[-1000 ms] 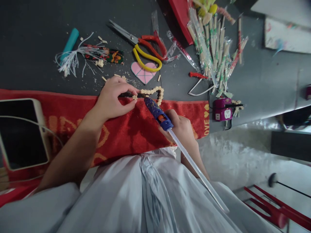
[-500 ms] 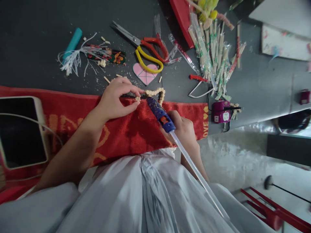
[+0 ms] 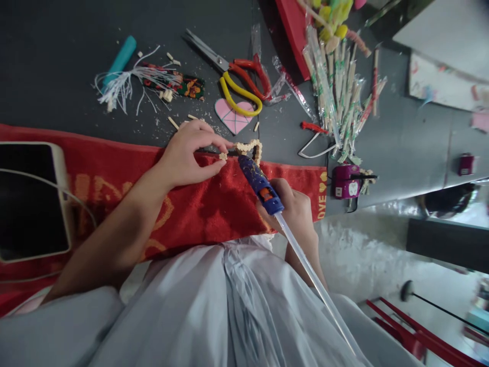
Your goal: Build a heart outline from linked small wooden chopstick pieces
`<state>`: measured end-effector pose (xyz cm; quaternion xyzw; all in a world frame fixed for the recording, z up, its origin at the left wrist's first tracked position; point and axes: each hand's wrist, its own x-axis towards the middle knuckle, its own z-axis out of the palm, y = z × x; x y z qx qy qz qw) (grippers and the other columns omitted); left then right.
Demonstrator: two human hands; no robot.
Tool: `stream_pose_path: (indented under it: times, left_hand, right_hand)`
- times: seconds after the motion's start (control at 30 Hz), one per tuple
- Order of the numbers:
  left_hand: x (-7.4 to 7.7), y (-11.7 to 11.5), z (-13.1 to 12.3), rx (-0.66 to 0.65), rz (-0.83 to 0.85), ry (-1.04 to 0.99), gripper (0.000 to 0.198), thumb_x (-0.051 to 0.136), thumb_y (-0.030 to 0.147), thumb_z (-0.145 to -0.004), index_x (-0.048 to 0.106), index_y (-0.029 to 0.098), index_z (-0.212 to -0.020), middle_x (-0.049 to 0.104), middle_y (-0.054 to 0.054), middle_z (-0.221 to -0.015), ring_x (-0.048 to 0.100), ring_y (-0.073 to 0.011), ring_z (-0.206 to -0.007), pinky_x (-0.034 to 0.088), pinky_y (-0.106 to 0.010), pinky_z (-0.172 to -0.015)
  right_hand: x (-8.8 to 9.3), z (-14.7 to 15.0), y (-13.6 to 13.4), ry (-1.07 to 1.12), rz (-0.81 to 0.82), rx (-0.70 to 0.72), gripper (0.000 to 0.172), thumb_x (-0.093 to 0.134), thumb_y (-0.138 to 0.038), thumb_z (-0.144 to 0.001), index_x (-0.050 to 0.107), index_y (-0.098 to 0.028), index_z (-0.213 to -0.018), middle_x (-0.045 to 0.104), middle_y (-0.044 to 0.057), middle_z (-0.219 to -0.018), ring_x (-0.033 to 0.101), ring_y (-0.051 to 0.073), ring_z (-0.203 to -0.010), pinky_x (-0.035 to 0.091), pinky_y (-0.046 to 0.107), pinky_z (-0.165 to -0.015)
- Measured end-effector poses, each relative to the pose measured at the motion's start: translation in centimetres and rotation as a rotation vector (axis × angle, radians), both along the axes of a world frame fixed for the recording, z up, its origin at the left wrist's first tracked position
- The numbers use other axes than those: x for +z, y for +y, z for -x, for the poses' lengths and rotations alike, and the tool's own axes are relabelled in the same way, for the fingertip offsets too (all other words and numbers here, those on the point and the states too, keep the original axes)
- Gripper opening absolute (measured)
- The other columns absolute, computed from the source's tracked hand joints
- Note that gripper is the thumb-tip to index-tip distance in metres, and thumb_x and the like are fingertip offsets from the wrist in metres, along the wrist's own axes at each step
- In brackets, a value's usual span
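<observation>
My right hand is wrapped round a blue hot glue gun, with a long clear glue stick sticking out of its back end. The gun's tip is just below a curved outline of small pale wooden pieces; whether they touch I cannot make out. My left hand pinches a small cluster of pale wooden bits by the thumb, while its index fingertip reaches the left end of the outline. Both hands are over a red cloth along the table edge.
Scissors with red and yellow handles overlap a pink paper heart. White strings and a teal roll lie left. Wrapped sticks and a purple box are right. A tablet lies far left.
The view has shifted slightly, so the table things appear further right. The glue gun's tip has drawn a little down from the wooden outline. My left hand keeps its pinch.
</observation>
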<state>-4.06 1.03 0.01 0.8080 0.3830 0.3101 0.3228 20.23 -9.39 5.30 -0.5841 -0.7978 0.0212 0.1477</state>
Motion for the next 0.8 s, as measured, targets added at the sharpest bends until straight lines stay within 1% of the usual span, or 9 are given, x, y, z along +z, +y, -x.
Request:
stream_pose_path:
  times: [0.13, 0.3, 0.4, 0.53, 0.67, 0.8]
  left_hand:
    - [0.1, 0.0, -0.1, 0.004, 0.024, -0.007, 0.013, 0.057, 0.035, -0.092, 0.066, 0.027, -0.094, 0.077, 0.005, -0.110, 0.059, -0.0195, -0.102, 0.048, -0.044, -0.103]
    - [-0.1, -0.1, -0.2, 0.024, 0.039, -0.029, 0.018, 0.057, 0.038, -0.089, 0.068, 0.025, -0.094, 0.078, 0.003, -0.110, 0.061, -0.0218, -0.105, 0.046, -0.043, -0.103]
    - [-0.1, -0.3, -0.2, 0.027, 0.070, -0.003, 0.018, 0.057, 0.039, -0.090, 0.069, 0.027, -0.095, 0.077, 0.003, -0.112, 0.062, -0.0231, -0.109, 0.044, -0.042, -0.105]
    - [0.0, -0.3, -0.3, 0.031, 0.096, -0.004, 0.018, 0.057, 0.039, -0.089, 0.070, 0.028, -0.095, 0.077, 0.003, -0.112, 0.062, -0.0235, -0.110, 0.043, -0.042, -0.107]
    - [0.1, -0.3, -0.3, 0.021, 0.110, -0.014, 0.020, 0.057, 0.039, -0.088, 0.071, 0.027, -0.096, 0.077, 0.001, -0.113, 0.062, -0.0241, -0.111, 0.041, -0.043, -0.110]
    - [0.1, -0.3, -0.3, 0.010, 0.123, -0.010, 0.019, 0.058, 0.038, -0.088, 0.071, 0.027, -0.096, 0.076, 0.002, -0.114, 0.061, -0.0242, -0.112, 0.040, -0.044, -0.111]
  right_hand:
    - [0.3, -0.1, 0.0, -0.018, 0.016, -0.007, 0.013, 0.054, -0.035, -0.088, 0.058, -0.024, -0.093, 0.068, -0.003, -0.060, 0.062, 0.017, -0.047, 0.041, 0.025, -0.049]
    - [0.6, 0.0, -0.1, -0.021, 0.022, 0.003, 0.014, 0.057, -0.034, -0.088, 0.059, -0.024, -0.096, 0.072, -0.001, -0.064, 0.064, 0.018, -0.048, 0.043, 0.025, -0.049]
    - [0.6, 0.1, -0.1, -0.025, 0.027, 0.005, 0.015, 0.056, -0.033, -0.088, 0.060, -0.023, -0.099, 0.072, -0.001, -0.064, 0.065, 0.019, -0.050, 0.044, 0.025, -0.050]
    - [0.6, 0.2, -0.1, -0.048, 0.032, 0.009, 0.016, 0.056, -0.033, -0.088, 0.060, -0.024, -0.101, 0.070, -0.002, -0.063, 0.065, 0.019, -0.050, 0.044, 0.026, -0.050]
    - [0.8, 0.3, -0.1, -0.037, 0.008, 0.022, 0.013, 0.055, -0.032, -0.090, 0.060, -0.025, -0.100, 0.072, -0.002, -0.067, 0.066, 0.018, -0.052, 0.045, 0.025, -0.051]
    - [1.2, 0.3, -0.1, -0.060, -0.030, 0.026, 0.010, 0.055, -0.032, -0.093, 0.058, -0.025, -0.099, 0.071, -0.004, -0.065, 0.066, 0.016, -0.051, 0.044, 0.024, -0.051]
